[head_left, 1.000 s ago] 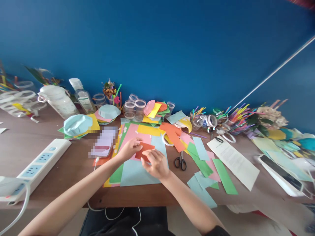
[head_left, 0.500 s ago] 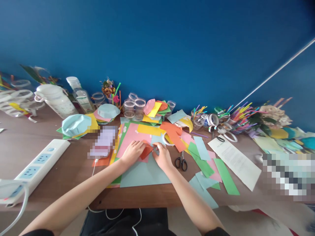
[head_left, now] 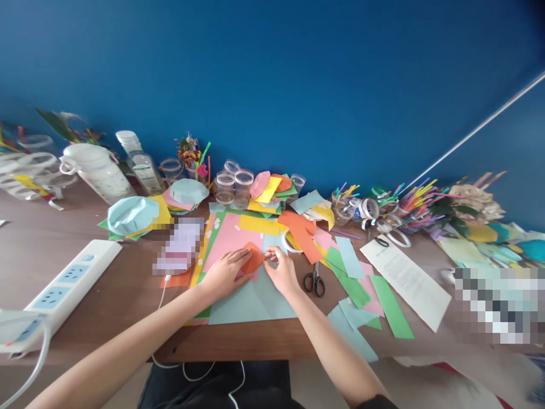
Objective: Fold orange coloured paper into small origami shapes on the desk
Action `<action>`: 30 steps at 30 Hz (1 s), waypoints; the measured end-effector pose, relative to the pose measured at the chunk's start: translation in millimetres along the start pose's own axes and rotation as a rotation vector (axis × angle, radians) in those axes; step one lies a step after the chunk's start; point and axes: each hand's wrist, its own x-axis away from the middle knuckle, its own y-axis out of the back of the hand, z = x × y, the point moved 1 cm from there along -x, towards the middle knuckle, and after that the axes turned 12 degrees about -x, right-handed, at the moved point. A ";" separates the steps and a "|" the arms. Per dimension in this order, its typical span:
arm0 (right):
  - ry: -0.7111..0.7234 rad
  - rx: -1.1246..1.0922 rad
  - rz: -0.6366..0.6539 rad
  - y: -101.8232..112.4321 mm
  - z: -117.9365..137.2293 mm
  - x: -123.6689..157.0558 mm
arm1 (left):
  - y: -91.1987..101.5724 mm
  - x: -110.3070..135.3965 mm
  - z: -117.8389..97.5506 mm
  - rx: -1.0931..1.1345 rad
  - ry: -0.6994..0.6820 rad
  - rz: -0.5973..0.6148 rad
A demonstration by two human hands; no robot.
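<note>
A small piece of orange paper (head_left: 252,260) lies between my hands, over pink paper (head_left: 221,238) and a large light blue sheet (head_left: 255,301). My left hand (head_left: 225,272) rests flat on its left part, fingers stretched out and covering some of it. At the right corner of the orange paper, my right hand (head_left: 281,270) pinches with thumb and forefinger; the other fingers are curled. A white tape roll (head_left: 291,242) lies just beyond my right hand. Black-handled scissors (head_left: 314,283) lie to its right.
Left of the papers are a phone (head_left: 179,247) on a cable and a white power strip (head_left: 68,287). Folded paper pieces (head_left: 133,216), clear cups (head_left: 243,187) and a bottle (head_left: 145,170) stand along the wall. Green strips (head_left: 392,307) and a printed sheet (head_left: 409,281) lie right.
My left hand has slid slightly down and left, uncovering more of the orange paper. My right hand stays at the paper's right corner with little movement.
</note>
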 end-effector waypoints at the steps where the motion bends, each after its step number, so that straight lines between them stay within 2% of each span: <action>1: -0.004 -0.007 -0.003 0.0 0.5 0.0 | 0.3 -0.1 0.0 0.011 0.002 0.005; 11: -0.020 -0.046 -0.025 -2.3 2.3 -2.4 | -3.2 -1.3 4.2 0.080 -0.023 -0.012; 16: 0.037 -0.031 -0.017 -9.9 13.3 -0.8 | 6.1 -6.8 3.3 0.133 0.001 -0.004; 20: 0.080 0.004 -0.007 -16.7 20.0 0.2 | 13.1 -11.5 6.6 0.083 0.029 0.034; 25: 0.062 -0.019 -0.002 -19.1 14.7 -5.9 | 11.0 -17.2 18.0 0.041 -0.044 0.048; 30: 0.041 0.129 0.023 -23.5 8.9 -12.7 | 10.0 -20.2 23.7 0.040 -0.071 0.052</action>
